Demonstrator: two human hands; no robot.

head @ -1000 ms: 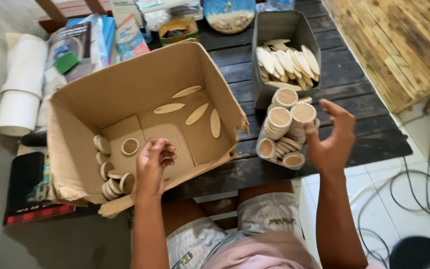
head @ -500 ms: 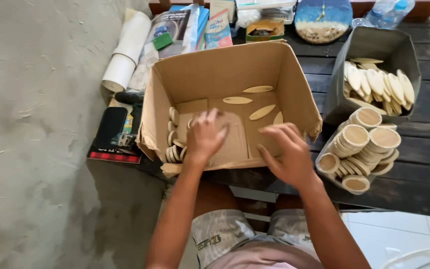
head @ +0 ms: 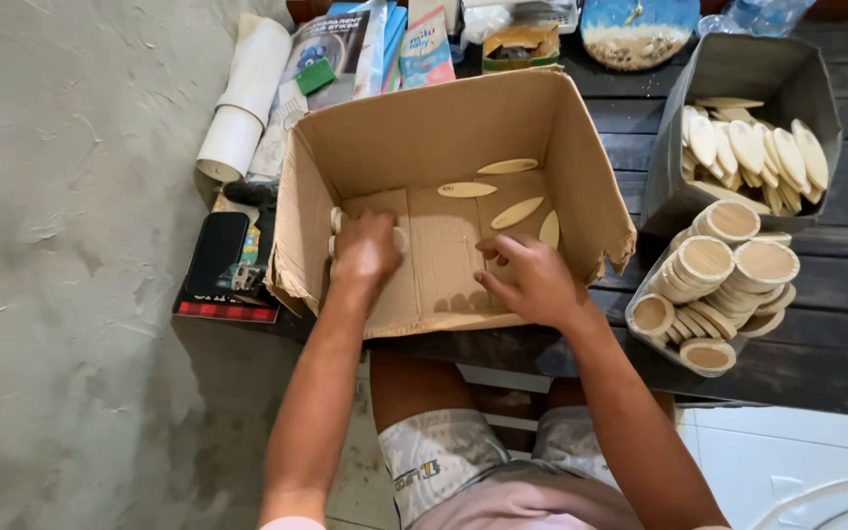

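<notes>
An open cardboard box (head: 581, 147) stands on the dark wooden table in front of me. Both my hands are inside it. My left hand (head: 367, 247) rests on a row of round wooden discs (head: 337, 220) at the box's left side, its fingers curled over them. My right hand (head: 532, 280) lies on the box floor near the front right, fingers spread, with nothing visibly in it. Several flat oval wooden pieces (head: 503, 191) lie loose on the box floor beyond my hands.
To the right, a clear tray (head: 640, 290) holds stacked round wooden discs (head: 728, 265), and a grey bin (head: 738, 69) holds oval wooden pieces. White paper rolls (head: 244, 98), booklets and packets lie at the back left. A grey wall is on the left.
My right hand has come from the disc stack at the right into the box. My view has swung left and closer. My left hand has stayed at the discs in the box.
</notes>
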